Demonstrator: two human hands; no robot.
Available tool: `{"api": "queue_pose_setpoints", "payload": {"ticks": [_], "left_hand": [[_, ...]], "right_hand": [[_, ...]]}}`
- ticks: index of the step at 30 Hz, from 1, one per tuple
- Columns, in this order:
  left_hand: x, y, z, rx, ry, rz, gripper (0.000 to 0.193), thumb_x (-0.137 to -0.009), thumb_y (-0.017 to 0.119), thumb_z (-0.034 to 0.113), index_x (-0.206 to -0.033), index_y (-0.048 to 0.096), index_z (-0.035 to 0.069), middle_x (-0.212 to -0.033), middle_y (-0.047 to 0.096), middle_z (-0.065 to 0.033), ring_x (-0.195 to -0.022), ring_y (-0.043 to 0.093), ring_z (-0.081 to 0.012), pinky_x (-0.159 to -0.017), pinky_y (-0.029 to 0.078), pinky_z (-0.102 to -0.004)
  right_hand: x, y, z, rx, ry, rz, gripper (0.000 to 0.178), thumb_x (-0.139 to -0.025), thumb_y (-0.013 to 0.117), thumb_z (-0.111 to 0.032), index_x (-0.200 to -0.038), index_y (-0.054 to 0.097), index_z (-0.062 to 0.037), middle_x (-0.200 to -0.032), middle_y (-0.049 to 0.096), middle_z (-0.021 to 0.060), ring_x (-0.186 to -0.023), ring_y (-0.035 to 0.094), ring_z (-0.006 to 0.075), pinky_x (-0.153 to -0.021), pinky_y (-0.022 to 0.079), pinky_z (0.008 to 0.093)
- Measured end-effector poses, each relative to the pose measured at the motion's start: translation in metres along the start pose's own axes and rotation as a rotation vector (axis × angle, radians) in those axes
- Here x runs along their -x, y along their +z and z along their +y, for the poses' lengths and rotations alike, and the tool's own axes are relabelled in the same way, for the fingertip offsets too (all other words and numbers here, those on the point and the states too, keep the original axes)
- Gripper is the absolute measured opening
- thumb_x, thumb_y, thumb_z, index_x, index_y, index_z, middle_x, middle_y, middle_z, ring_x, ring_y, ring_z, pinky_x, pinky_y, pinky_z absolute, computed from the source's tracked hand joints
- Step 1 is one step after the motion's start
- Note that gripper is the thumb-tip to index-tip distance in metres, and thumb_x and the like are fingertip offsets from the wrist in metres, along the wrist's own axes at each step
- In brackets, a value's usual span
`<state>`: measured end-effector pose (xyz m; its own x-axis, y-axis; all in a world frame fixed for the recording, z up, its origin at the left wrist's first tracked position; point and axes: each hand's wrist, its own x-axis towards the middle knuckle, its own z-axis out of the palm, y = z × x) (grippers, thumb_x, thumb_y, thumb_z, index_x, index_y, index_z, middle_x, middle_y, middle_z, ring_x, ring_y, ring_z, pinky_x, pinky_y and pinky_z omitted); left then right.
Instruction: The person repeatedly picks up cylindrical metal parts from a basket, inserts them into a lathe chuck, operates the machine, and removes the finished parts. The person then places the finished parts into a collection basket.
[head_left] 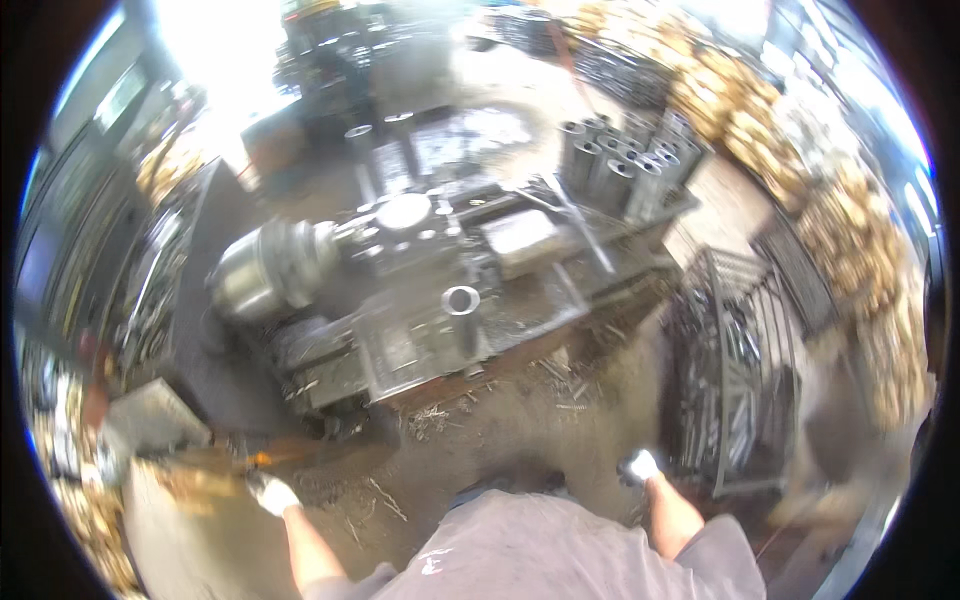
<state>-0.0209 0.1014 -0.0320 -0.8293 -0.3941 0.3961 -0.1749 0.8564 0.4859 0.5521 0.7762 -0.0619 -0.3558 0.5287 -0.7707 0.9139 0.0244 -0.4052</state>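
My left hand (272,493), in a white glove with dark fingertips, hangs low at the left, near a small orange spot below the lathe's headstock. Its fingers are smeared, so what it holds, if anything, cannot be made out. At the right, my right hand (640,467), gloved the same way, is beside a metal cage crate (722,370); its fingers are blurred too. In front of me stands a lathe with a round metal chuck (268,270). One metal tube (462,318) stands upright on the lathe's front tray, apart from both hands.
Several upright metal tubes (620,172) crowd the lathe's right end. A pale block (522,238) and a long rod (580,222) lie near the middle. Metal shavings (430,422) litter the floor below. Stacked golden-brown bundles (850,230) line the right side; the crate holds metal pieces.
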Motion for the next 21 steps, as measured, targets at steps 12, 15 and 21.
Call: {"api": "queue_pose_setpoints", "payload": {"ticks": [12, 15, 21], "left_hand": [[0.224, 0.119, 0.245, 0.421, -0.050, -0.910, 0.027, -0.106, 0.058, 0.027, -0.121, 0.060, 0.005, -0.117, 0.061, -0.0098, -0.104, 0.061, -0.0227, -0.088, 0.050, -0.0365], [0.289, 0.127, 0.268, 0.357, -0.346, -1.290, 0.024, -0.105, 0.060, 0.029, -0.113, 0.062, 0.006, -0.106, 0.063, -0.0076, -0.094, 0.062, -0.0219, -0.081, 0.051, -0.0372], [0.476, 0.125, 0.426, 0.265, -0.025, -1.795, 0.022, -0.104, 0.064, 0.029, -0.100, 0.066, 0.008, -0.087, 0.067, -0.0044, -0.078, 0.063, -0.0197, -0.070, 0.053, -0.0385]], "right_hand": [[-0.034, -0.011, 0.095, 0.019, 0.127, 0.203, 0.033, -0.088, 0.068, -0.037, -0.077, 0.080, -0.0083, -0.071, 0.074, 0.0145, -0.060, 0.068, 0.0275, -0.059, 0.052, 0.0458], [-0.023, -0.038, 0.114, -0.027, 0.153, 0.223, 0.034, -0.088, 0.065, -0.031, -0.100, 0.082, -0.0047, -0.099, 0.078, 0.0226, -0.090, 0.076, 0.0368, -0.080, 0.057, 0.0460], [-0.047, -0.112, 0.215, -0.390, -0.008, 0.542, 0.042, -0.086, 0.070, -0.032, -0.119, 0.077, -0.0069, -0.119, 0.077, 0.0185, -0.112, 0.073, 0.0354, -0.099, 0.056, 0.0414]]}}
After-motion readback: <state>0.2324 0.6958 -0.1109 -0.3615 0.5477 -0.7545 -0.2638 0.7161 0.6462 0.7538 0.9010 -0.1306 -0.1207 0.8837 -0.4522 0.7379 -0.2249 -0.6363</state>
